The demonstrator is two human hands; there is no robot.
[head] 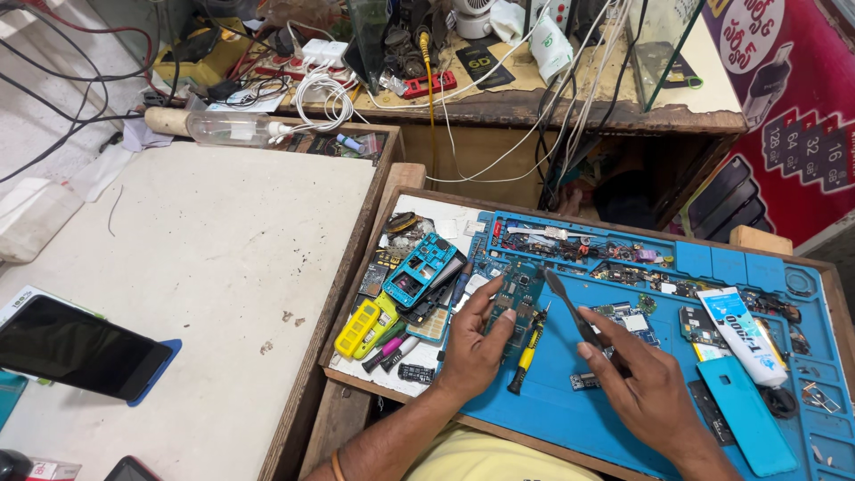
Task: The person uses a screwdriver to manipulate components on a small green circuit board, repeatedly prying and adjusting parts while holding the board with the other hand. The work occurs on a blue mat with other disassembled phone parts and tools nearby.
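Observation:
My left hand [472,352] presses down on a dark green circuit board [518,294] lying on the blue work mat [570,401]. My right hand [646,387] grips a dark flat pry tool [570,307], its blade tip raised just right of the board. A yellow and black screwdriver [527,354] lies on the mat between the two hands, touching neither.
A blue phone frame [419,267], a yellow casing [358,328], and pens lie left of the mat. A white glue tube [744,334] and light blue phone cover [746,414] lie at right. A black phone [76,347] rests on the white table; cables crowd the back shelf.

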